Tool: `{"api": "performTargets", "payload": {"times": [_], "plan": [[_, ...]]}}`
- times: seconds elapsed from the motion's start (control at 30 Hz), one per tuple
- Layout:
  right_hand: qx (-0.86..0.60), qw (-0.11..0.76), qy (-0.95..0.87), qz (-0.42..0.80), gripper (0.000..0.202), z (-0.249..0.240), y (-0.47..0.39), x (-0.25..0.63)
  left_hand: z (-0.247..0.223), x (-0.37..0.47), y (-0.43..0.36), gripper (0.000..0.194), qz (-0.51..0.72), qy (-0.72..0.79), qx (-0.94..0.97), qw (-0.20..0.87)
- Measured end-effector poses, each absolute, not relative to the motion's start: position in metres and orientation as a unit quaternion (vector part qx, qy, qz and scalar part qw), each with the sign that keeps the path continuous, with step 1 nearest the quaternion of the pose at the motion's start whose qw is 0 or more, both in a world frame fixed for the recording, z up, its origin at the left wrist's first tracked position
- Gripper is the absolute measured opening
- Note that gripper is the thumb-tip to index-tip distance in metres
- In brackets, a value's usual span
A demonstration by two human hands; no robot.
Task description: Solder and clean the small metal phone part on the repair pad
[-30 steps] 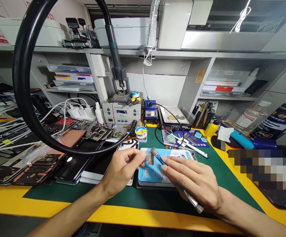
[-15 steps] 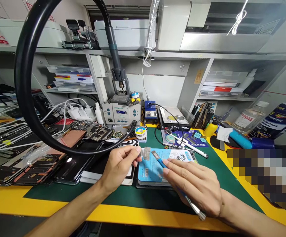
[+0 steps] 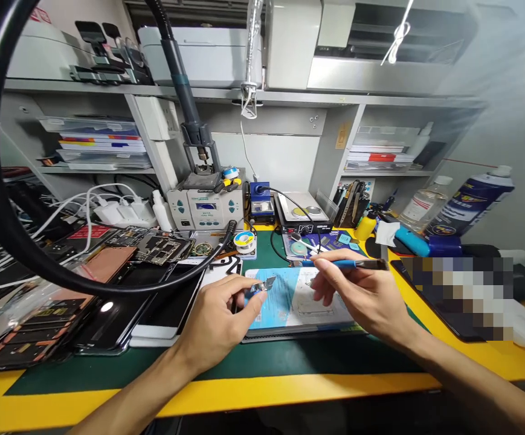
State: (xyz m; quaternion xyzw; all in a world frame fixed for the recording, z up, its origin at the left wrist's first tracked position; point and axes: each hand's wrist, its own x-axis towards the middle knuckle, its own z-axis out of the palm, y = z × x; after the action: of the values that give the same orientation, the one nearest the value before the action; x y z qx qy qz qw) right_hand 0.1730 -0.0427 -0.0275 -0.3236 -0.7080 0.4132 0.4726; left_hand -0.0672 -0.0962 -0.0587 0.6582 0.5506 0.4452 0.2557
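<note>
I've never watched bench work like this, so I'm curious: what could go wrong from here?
The small shiny piece could slip, since the left hand only pinches it between thumb and fingers. The blue-handled tool juts out on both sides of the right hand, so either end might knock something. The big black hose looping at the left might get bumped.

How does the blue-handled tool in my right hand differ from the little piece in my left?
The tool is long and slim; the piece is much shorter. The tool has a blue handle, while the piece looks mostly silvery grey. Both are being held.
</note>
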Motion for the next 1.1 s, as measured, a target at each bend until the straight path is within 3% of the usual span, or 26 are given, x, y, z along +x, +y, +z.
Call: {"api": "performTargets", "payload": {"times": [0.23,0.4,0.57,0.67,0.8,1.0,1.1], "plan": [[-0.265,0.370,-0.710,0.538,0.037,0.000,-0.072,0.207,-0.056,-0.072,-0.096,0.020,0.385,0.556,0.710,0.196],[-0.164,0.394,-0.564,0.707,0.037,0.000,-0.077,0.224,-0.056,-0.075,-0.094,0.021,0.356,0.544,0.736,0.190],[-0.224,0.392,-0.526,0.721,0.039,-0.009,-0.080,0.218,-0.047,-0.076,-0.088,0.023,0.326,0.531,0.760,0.184],[-0.312,0.377,-0.545,0.681,0.026,-0.011,-0.084,0.208,-0.036,-0.076,-0.084,0.023,0.302,0.520,0.778,0.179],[-0.400,0.292,-0.619,0.610,0.026,-0.009,-0.096,0.187,-0.029,-0.073,-0.080,0.023,0.283,0.500,0.802,0.165],[-0.467,0.282,-0.815,0.194,0.013,-0.024,-0.106,0.150,-0.041,-0.072,-0.077,0.027,0.279,0.478,0.817,0.159],[-0.455,0.273,-0.844,0.085,0.028,-0.039,-0.104,0.138,-0.043,-0.071,-0.077,0.028,0.282,0.479,0.816,0.160]]}}
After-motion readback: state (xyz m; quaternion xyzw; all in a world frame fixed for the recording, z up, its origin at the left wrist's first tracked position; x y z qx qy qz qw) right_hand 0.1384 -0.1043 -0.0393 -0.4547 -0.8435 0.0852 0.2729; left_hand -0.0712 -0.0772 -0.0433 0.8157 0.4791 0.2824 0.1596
